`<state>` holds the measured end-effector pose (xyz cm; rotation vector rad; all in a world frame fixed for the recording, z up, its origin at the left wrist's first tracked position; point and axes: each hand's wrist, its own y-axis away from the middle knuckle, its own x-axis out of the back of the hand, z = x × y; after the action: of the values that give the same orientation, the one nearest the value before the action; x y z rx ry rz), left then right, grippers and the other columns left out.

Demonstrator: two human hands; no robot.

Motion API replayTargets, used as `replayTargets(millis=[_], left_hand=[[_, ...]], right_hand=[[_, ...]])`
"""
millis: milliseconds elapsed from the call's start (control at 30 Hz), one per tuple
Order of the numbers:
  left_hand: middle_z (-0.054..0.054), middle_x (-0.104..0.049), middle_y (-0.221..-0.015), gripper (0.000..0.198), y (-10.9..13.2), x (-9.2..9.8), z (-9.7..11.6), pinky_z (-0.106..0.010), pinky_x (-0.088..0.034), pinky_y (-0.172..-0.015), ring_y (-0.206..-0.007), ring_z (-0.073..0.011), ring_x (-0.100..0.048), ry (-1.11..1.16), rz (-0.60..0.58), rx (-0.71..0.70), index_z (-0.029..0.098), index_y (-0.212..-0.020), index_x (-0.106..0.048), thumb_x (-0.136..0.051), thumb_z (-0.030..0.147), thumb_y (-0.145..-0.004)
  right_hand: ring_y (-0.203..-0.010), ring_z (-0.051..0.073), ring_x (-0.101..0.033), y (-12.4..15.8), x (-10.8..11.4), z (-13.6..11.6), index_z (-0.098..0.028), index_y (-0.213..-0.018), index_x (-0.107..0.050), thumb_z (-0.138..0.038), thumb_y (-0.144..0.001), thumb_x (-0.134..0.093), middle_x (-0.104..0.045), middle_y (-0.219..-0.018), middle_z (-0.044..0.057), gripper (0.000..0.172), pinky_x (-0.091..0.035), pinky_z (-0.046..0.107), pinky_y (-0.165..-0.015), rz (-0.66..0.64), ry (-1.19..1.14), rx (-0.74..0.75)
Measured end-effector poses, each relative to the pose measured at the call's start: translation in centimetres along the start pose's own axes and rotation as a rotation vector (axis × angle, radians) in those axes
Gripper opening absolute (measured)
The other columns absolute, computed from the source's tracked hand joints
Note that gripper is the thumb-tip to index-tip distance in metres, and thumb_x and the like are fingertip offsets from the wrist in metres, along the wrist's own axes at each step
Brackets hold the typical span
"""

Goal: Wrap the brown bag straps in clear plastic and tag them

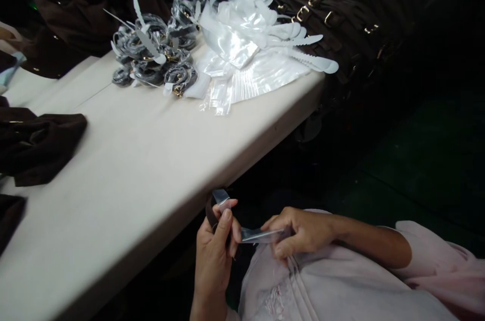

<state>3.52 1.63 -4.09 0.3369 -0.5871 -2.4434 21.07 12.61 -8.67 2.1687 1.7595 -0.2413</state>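
Beyond the front edge of the table, my left hand [219, 240] is closed around a dark strap [210, 212] and one end of a clear plastic strip [261, 235]. A folded bit of the plastic stands up above its thumb. My right hand [299, 232], near my body, pinches the other end of the strip, which is stretched between the two hands. Part of the strap is hidden behind the fingers of my left hand.
The pale table [151, 144] bears wrapped dark coils [147, 43] and a pile of clear plastic sleeves [242, 48] with white tabs. Dark straps with buckles [341, 13] lie behind at the right. Dark cloth pieces [41, 144] are at the left.
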Motion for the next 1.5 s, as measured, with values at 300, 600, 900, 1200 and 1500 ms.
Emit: replayTargets(millis=[300, 600, 900, 1200, 1500], left_hand=[[0.007, -0.049, -0.062, 0.022, -1.9, 0.9, -1.7, -0.011, -0.027, -0.042, -0.043, 0.0002, -0.033, 0.195, 0.088, 0.053, 0.017, -0.099, -0.064, -0.067, 0.035, -0.087], [0.005, -0.055, -0.062, 0.027, -5.1, 0.6, -1.5, -0.011, -0.031, -0.042, -0.043, -0.0003, -0.035, 0.148, 0.151, -0.010, 0.014, -0.094, -0.067, -0.077, 0.032, -0.078], [-0.005, -0.070, -0.078, 0.038, -8.0, -3.2, -1.4, -0.018, -0.021, -0.038, -0.044, -0.0037, -0.041, -0.180, -0.114, -0.011, 0.014, -0.102, -0.066, -0.067, 0.046, -0.083], [-0.003, -0.067, -0.082, 0.045, -7.7, -6.0, -4.7, -0.020, -0.036, -0.047, -0.050, -0.0072, -0.052, -0.418, -0.313, -0.004, 0.016, -0.114, -0.059, -0.053, 0.054, -0.090], [-0.006, -0.071, -0.079, 0.042, -7.4, -9.5, -7.3, -0.020, -0.038, -0.048, -0.047, -0.0062, -0.049, -0.288, -0.459, 0.158, 0.012, -0.099, -0.068, -0.071, 0.048, -0.078]], right_hand=[[-0.036, 0.005, -0.033, 6.3, 8.3, -0.1, -0.015, -0.077, -0.069, -0.045, -0.086, -0.066, -0.046, -0.042, -0.006, 0.031, -0.027, 0.019, -0.042, 0.372, -0.095, -0.211], [-0.060, 0.010, -0.057, 9.0, 10.6, 2.7, -0.012, -0.089, -0.076, -0.041, -0.078, -0.071, -0.071, -0.075, 0.006, 0.031, -0.044, 0.020, -0.056, 0.175, 0.087, -0.447], [-0.057, 0.009, -0.055, 9.6, 9.8, 5.4, -0.012, -0.078, -0.073, -0.042, -0.076, -0.074, -0.067, -0.066, 0.003, 0.031, -0.041, 0.020, -0.056, 0.338, 0.001, -0.423], [-0.052, 0.007, -0.048, 11.0, 12.3, 5.4, -0.014, -0.065, -0.061, -0.039, -0.057, -0.089, -0.057, -0.057, -0.002, 0.038, -0.034, 0.020, -0.050, 1.087, -0.388, -0.187], [-0.060, 0.011, -0.056, 2.0, 7.3, 5.6, -0.016, -0.080, -0.073, -0.040, -0.074, -0.077, -0.067, -0.067, 0.000, 0.025, -0.043, 0.025, -0.062, 1.092, -0.064, 0.059]])
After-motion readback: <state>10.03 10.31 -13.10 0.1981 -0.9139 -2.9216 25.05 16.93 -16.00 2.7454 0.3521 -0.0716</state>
